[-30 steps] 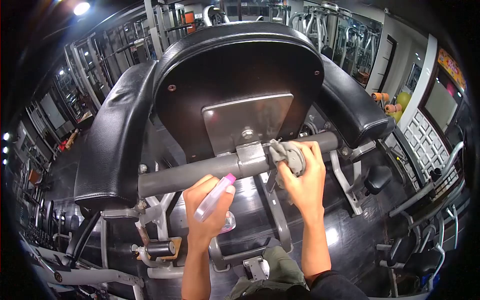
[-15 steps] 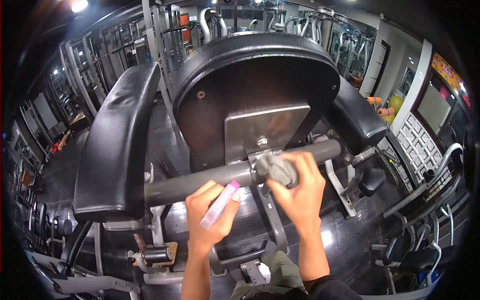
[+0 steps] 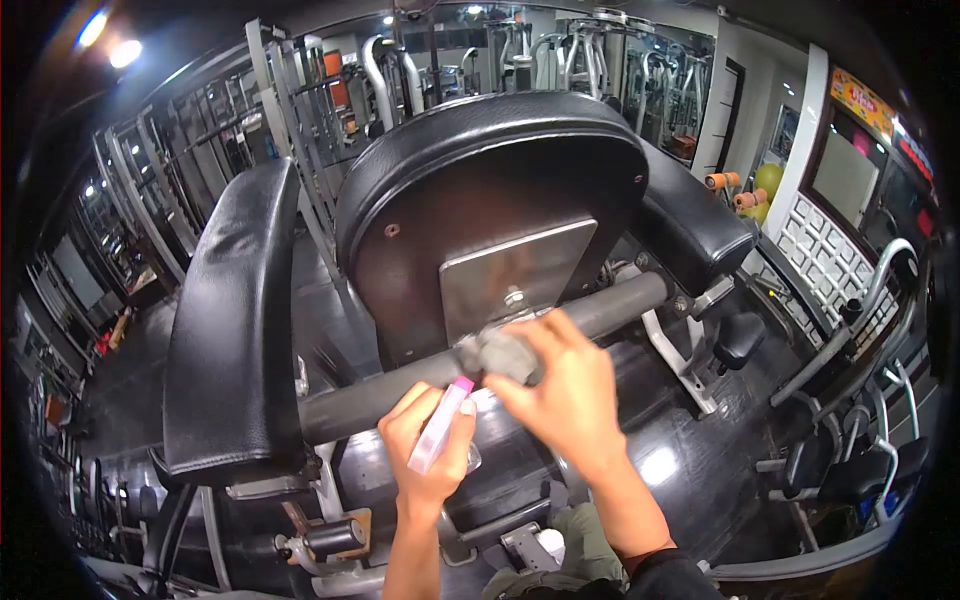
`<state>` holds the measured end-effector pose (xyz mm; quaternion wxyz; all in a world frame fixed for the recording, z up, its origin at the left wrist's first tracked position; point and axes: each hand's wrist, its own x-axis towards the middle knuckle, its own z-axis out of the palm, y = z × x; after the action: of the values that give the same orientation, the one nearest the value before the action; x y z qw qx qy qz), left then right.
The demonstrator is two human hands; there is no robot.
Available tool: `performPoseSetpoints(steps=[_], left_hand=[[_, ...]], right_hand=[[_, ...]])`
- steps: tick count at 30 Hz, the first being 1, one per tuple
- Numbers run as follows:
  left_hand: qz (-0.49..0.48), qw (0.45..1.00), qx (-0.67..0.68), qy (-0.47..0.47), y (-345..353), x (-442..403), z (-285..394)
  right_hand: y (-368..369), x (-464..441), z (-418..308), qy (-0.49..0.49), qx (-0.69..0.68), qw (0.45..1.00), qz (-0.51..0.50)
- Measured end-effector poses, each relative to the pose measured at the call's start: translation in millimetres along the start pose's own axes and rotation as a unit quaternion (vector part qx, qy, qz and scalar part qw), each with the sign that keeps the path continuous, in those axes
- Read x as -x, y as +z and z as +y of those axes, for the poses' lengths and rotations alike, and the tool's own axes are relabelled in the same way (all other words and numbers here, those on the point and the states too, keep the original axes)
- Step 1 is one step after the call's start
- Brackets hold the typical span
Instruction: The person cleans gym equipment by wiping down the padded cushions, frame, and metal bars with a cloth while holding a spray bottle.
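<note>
Clasps a pink-tipped bottle (image 3: 438, 434) in the left hand (image 3: 452, 463), just past six o'clock. Pinches a grey cloth (image 3: 508, 358) in the right hand (image 3: 567, 390) against the grey bar (image 3: 620, 308), near five o'clock. Faces a black backrest (image 3: 500, 195) at twelve, with black pads (image 3: 235, 330) at nine and two.

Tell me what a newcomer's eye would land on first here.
Probably the big black pad, whose rounded shape dominates the middle of the view. Just below it, the right hand holds a grey cloth at the thick grey crossbar, and beside it the left hand grips a pink-tipped spray bottle.
</note>
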<state>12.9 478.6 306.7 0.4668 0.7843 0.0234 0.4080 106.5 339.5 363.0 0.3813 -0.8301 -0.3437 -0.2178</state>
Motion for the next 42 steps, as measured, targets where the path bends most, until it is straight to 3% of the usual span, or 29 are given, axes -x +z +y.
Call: performPoseSetpoints(steps=[3,9,11,16,18,21,23,25,27,29,32,35,38,39,41,42], left_hand=[[-0.005,1.0,0.013,0.001,0.3,1.0,-4.7],[0.027,0.996,0.077,-0.042,4.9,-0.8,2.1],[0.032,0.996,0.075,-0.035,2.6,-1.0,0.0],[0.025,0.999,0.027,0.01,0.4,-1.6,-0.5],[0.034,0.999,0.039,0.0,1.2,-2.4,2.5],[0.041,0.998,0.048,-0.012,-0.5,-2.4,2.6],[0.002,0.999,0.035,0.011,-3.3,-1.8,-0.7],[0.007,0.999,0.041,0.011,-2.4,-1.1,-1.9],[0.001,0.999,0.053,0.003,-2.5,-1.6,0.8],[-0.004,0.998,0.055,-0.018,-4.2,0.4,2.6],[0.013,1.0,0.016,0.003,-8.9,3.2,10.7],[0.019,0.993,0.084,-0.082,-14.9,17.7,15.2],[0.082,0.984,0.116,-0.106,-18.1,28.5,21.8],[0.086,0.985,0.111,-0.104,-21.4,33.2,23.4],[0.087,0.981,0.118,-0.128,-28.4,41.9,27.1],[0.098,0.978,0.11,-0.147,-31.2,44.9,30.7]], right_hand=[[1.0,3.5,-2.1,0.011,-0.004,1.0,-0.015],[8.6,15.5,33.3,0.081,-0.031,0.987,0.139],[26.4,26.8,31.3,0.035,-0.053,0.983,0.172],[53.1,56.0,37.1,-0.023,-0.076,0.988,0.133],[59.3,58.4,53.7,-0.066,-0.036,0.978,0.195],[67.4,49.4,59.8,-0.012,-0.1,0.952,0.289],[84.9,50.1,53.9,0.034,-0.154,0.941,0.298],[103.0,57.3,42.3,-0.026,-0.191,0.923,0.333],[111.8,68.0,32.9,-0.107,-0.139,0.955,0.238],[133.9,71.4,36.1,-0.129,-0.11,0.946,0.276],[128.5,69.0,52.7,-0.079,-0.103,0.945,0.3],[141.9,74.3,46.6,0.01,-0.292,0.906,0.306],[152.1,81.2,17.8,0.173,-0.473,0.82,0.274],[147.3,79.4,6.9,0.172,-0.479,0.818,0.27],[133.5,71.5,-14.7,0.352,-0.491,0.742,0.291],[125.8,69.5,-17.1,0.352,-0.515,0.728,0.284]])
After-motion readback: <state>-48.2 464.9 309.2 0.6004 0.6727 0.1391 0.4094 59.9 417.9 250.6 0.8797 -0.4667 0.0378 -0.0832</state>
